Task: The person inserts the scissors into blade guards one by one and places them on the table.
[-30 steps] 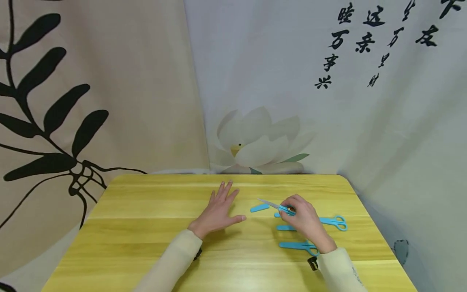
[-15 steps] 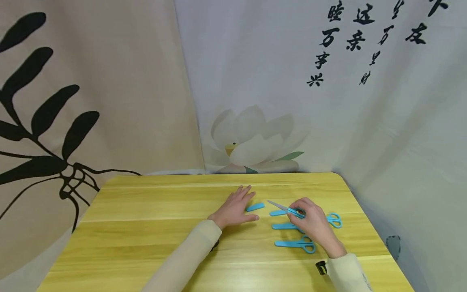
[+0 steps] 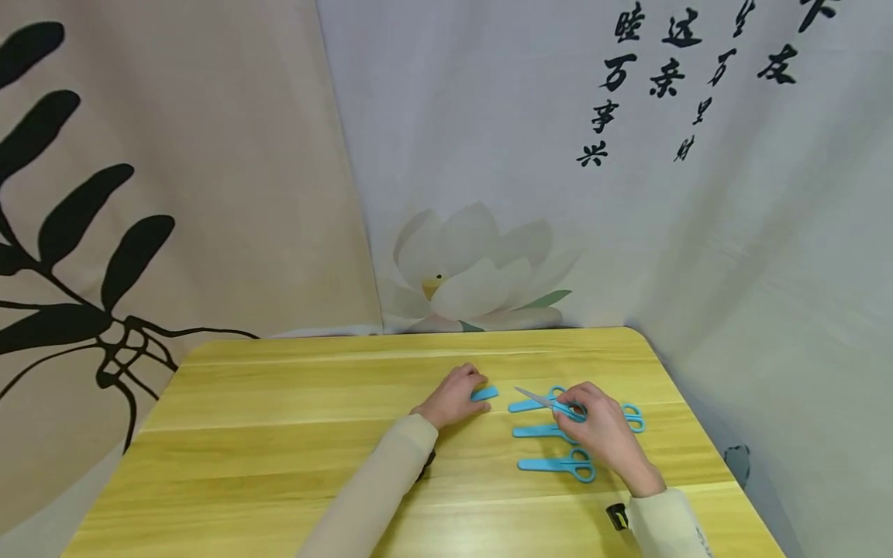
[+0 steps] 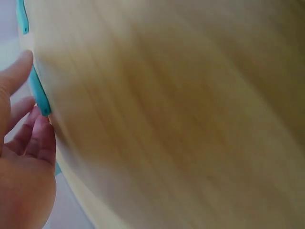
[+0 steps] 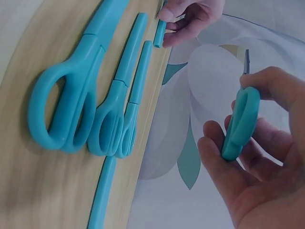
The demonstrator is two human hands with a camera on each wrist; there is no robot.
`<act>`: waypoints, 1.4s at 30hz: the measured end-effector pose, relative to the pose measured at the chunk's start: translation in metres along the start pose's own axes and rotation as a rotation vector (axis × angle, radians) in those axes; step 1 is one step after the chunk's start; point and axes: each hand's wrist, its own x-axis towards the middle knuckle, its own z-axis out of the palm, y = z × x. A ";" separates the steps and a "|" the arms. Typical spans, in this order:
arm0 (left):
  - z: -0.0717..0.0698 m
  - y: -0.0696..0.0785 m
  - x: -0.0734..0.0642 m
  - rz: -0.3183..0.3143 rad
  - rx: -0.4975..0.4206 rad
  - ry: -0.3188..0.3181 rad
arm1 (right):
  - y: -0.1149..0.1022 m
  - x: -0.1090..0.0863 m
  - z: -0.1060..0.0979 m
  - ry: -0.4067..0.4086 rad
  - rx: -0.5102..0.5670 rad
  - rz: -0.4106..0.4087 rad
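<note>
In my right hand [image 3: 603, 426] I hold a pair of light-blue scissors [image 3: 570, 411] by the handles. Their bare metal blade points left over the table. My left hand [image 3: 453, 397] has its thumb and fingers curled around a loose blue blade cover [image 3: 484, 394] lying on the tabletop. The right wrist view shows the left fingers on both sides of this cover [image 5: 160, 34]. Beneath and beside my right hand, three covered scissors lie in a column: the back pair [image 3: 526, 405], the middle pair [image 3: 537, 432] and the front pair [image 3: 551, 465].
Another pair of blue scissors [image 3: 635, 418] lies right of my right hand, which partly hides it. All rest on a yellow wood-grain table [image 3: 279, 465] with rounded back corners. A printed curtain [image 3: 488, 155] hangs behind it.
My left hand has moved right to the loose cover, and its spread fingers have curled around it. My right hand has shifted slightly right and down with the scissors. The head view has turned a little.
</note>
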 end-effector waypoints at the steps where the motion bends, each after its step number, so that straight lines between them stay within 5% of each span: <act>1: 0.001 -0.001 0.000 -0.002 -0.016 0.003 | 0.000 0.000 0.000 0.000 0.001 0.000; 11: 0.006 -0.005 0.001 0.011 -0.116 0.030 | -0.003 0.000 0.003 -0.007 0.001 0.005; 23: 0.000 -0.001 -0.009 0.034 -0.023 -0.005 | -0.007 0.000 0.008 -0.027 0.008 -0.011; 42: -0.022 0.004 -0.037 0.148 -0.199 0.087 | -0.015 -0.001 0.011 -0.046 0.004 -0.035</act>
